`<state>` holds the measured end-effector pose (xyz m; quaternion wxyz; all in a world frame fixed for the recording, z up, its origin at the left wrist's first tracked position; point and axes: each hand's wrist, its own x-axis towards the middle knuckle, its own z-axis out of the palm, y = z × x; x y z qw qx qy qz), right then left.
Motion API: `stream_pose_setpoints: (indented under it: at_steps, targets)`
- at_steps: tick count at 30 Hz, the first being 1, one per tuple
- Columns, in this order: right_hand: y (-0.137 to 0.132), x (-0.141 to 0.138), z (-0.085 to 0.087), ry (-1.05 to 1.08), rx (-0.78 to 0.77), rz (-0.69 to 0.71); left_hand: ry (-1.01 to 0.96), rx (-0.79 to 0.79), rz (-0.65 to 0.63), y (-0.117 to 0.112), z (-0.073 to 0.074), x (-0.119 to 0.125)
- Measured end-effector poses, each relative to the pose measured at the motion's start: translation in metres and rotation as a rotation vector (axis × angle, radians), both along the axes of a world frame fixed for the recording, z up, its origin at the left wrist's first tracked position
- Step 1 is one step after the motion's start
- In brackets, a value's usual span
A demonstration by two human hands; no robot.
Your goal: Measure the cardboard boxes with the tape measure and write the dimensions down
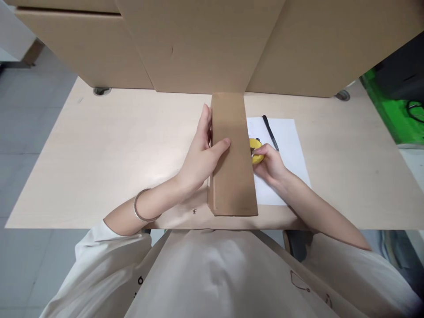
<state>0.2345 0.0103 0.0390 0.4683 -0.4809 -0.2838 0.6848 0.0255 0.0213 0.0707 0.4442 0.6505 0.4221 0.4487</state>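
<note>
A long, narrow brown cardboard box [233,176] stands on the table in front of me. My left hand [202,152] grips its left side, with the thumb across the face turned to me and the fingers along the side. Close by the box's right side, my right hand [269,162] is closed on a yellow tape measure [255,145], partly hidden by the box and my fingers. Under that hand lies a white sheet of paper [291,145], with a black pen [270,132] resting on its upper part.
Large cardboard panels [198,48] rise along the back of the pale wooden table [115,145]. Round cable holes sit near the far corners, one being the left grommet [102,91]. To the right, beyond the table edge, are a green surface [380,101] and dark equipment.
</note>
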Motion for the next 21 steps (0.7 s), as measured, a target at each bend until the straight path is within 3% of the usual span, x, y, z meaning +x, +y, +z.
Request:
stream_pose_setpoints:
  at_steps: [4,7,11,16,21]
  targets:
    - [0.012,0.027,0.019,-0.078,0.151,0.113,-0.021,-0.08,-0.063,0.005,0.001,-0.003]
    - [0.03,0.048,0.048,-0.182,0.231,0.201,-0.046,-0.106,-0.09,0.003,0.0,-0.008]
    - [0.06,0.056,0.092,-0.304,0.296,0.461,-0.011,-0.083,-0.024,0.004,-0.006,-0.013]
    - [0.104,0.041,0.121,-0.515,0.315,0.65,0.081,0.032,0.18,0.043,-0.01,-0.022]
    - [0.13,0.024,0.141,-0.608,0.356,0.707,0.189,0.184,0.269,0.08,0.006,-0.017]
